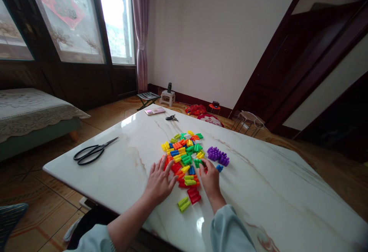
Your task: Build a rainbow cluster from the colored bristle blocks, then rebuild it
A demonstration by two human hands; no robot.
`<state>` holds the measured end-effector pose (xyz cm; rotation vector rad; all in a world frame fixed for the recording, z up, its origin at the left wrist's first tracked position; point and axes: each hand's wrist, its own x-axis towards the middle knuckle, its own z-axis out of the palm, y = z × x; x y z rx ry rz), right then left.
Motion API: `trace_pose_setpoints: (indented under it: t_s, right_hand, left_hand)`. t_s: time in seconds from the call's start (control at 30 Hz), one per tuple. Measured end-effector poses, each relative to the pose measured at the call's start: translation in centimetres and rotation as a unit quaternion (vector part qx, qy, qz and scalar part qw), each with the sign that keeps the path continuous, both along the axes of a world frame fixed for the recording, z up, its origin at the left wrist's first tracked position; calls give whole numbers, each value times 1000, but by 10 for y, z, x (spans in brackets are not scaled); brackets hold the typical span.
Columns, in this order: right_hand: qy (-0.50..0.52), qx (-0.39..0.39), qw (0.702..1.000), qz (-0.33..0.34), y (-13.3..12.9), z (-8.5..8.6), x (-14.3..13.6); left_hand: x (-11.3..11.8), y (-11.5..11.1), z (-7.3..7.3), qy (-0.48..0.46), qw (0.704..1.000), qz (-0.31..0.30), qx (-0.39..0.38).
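Note:
A pile of small plastic building blocks (185, 152) in yellow, orange, green, blue and red lies on a white marble table (258, 190). A cluster of purple blocks (217, 155) sits to its right. My left hand (159, 181) lies flat with fingers spread, fingertips touching the pile's left edge. My right hand (210, 179) rests at the pile's right edge, its fingers curled by a green block (197, 162); whether it grips the block is unclear. A red block (194, 195) and a lime block (183, 204) lie between my wrists.
Black scissors (93, 152) lie at the table's left. A pink phone (154, 111) and keys (171, 118) are at the far edge. A bed (31, 110) stands left; stools (167, 98) and a folding chair (148, 98) are by the far wall.

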<state>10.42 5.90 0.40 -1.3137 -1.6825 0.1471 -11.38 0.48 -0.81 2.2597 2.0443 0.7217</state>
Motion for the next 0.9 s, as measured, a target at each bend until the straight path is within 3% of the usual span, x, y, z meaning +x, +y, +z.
trace_pose_setpoints:
  t_s: [0.07, 0.17, 0.27, 0.37, 0.53, 0.6, 0.77, 0.9]
  right_hand:
    - [118, -2, 990, -75, -6, 0, 12]
    - [281, 25, 933, -224, -10, -5, 40]
    - [339, 13, 896, -287, -5, -16, 67]
    - [329, -15, 903, -276, 1, -21, 69]
    - [271, -71, 951, -128, 7, -13, 27]
    - [253, -75, 959, -100, 7, -9, 18]
    - [162, -81, 968, -173, 8, -13, 46]
    - [133, -109, 969, -178, 8, -21, 67]
  left_hand:
    - [0, 0, 0, -1, 1000, 0, 1]
    - [0, 0, 0, -4, 1000, 0, 2]
    - [0, 0, 1, -6, 1000, 1, 3]
    - [0, 0, 1, -4, 1000, -1, 3]
    - [-1, 0, 2, 1, 1000, -3, -1]
    - [-1, 0, 4, 1, 1000, -3, -3]
    - [1, -1, 7, 3, 1000, -3, -6]
    - [1, -1, 5, 2, 1000, -3, -9]
